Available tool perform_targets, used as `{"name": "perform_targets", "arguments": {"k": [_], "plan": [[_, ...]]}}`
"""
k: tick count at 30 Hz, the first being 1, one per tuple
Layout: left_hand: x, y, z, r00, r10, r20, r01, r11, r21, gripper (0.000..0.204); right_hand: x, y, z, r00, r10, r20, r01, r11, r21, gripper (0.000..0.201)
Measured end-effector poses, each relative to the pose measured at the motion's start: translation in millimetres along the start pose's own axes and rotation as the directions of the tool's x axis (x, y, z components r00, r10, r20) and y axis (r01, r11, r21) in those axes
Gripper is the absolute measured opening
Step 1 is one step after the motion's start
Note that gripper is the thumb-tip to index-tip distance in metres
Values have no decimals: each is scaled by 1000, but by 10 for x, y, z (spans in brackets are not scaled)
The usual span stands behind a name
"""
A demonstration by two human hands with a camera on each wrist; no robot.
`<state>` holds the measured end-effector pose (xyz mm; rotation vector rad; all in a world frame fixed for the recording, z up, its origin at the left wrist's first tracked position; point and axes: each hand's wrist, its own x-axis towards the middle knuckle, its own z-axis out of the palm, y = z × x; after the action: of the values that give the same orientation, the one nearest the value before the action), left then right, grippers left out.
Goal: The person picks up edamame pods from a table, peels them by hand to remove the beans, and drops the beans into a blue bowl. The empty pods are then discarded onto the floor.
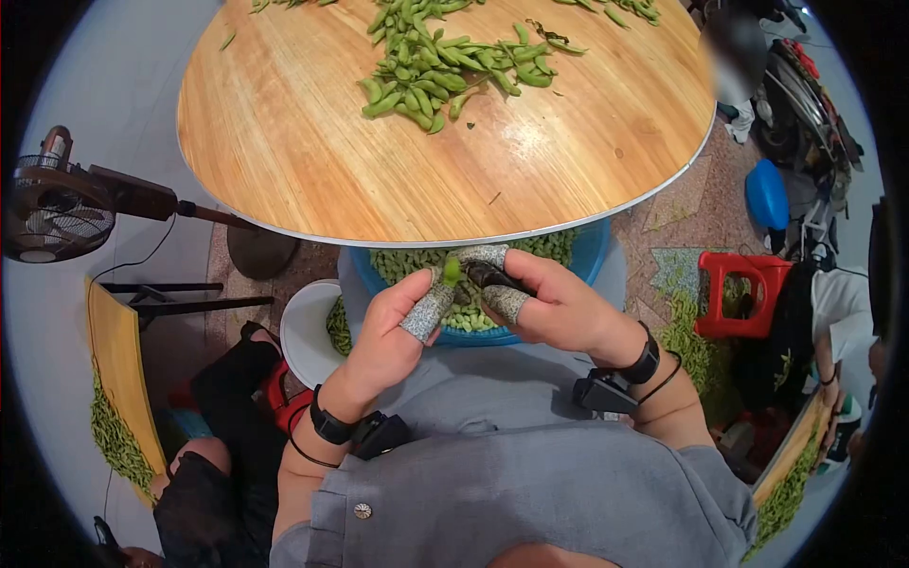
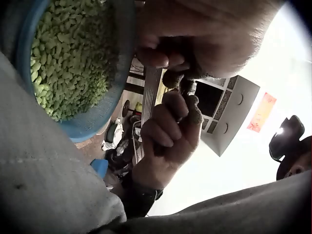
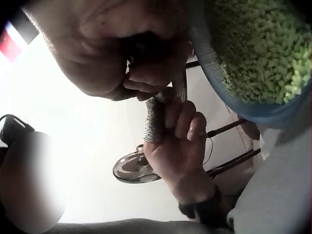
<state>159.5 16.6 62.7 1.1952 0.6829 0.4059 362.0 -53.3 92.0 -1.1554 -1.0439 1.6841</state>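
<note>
My left hand [image 1: 390, 327] pinches a small green soybean pod [image 1: 453, 271] between its thumb and fingers. Facing it closely, my right hand [image 1: 561, 308] has its fingers curled around a dark narrow thing [image 1: 488, 275] between thumb and index finger; its kind I cannot tell. Grey speckled wraps [image 1: 428, 312] cover thumbs and some fingertips. Both hands are over a blue basin [image 1: 598, 275] full of shelled green soybeans [image 2: 68, 61]. In the right wrist view, the left hand [image 3: 178, 151] meets the right hand [image 3: 112, 46] at the fingertips.
A round wooden table [image 1: 294, 142] with a heap of soybean pods [image 1: 426, 71] stands just ahead. A white bucket [image 1: 298, 327] is at the left, with a fan [image 1: 57, 213] farther out. To the right are a red stool [image 1: 743, 265] and pods on the floor [image 1: 686, 355].
</note>
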Motion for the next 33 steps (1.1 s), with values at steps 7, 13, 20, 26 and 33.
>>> {"name": "perform_targets", "arguments": {"k": [7,13,20,26,33], "plan": [[9,129,-109,904,406,133,-389,655,648,19,6,3,-22,996,-47,74,56,991,-121,44],[-57,171,-54,991,133,24,-132,917,375,28,-39,-125,-26,975,199,99,-200,980,1,45],[-19,170,-77,937,318,147,-322,615,719,14,141,415,-125,966,-248,69,257,930,-262,40],[20,132,-131,903,343,259,-423,605,675,12,-1,98,-7,968,222,120,-248,923,293,37],[7,-134,-165,924,-55,379,298,725,-621,18,-55,284,63,892,239,384,-452,447,772,27]]}}
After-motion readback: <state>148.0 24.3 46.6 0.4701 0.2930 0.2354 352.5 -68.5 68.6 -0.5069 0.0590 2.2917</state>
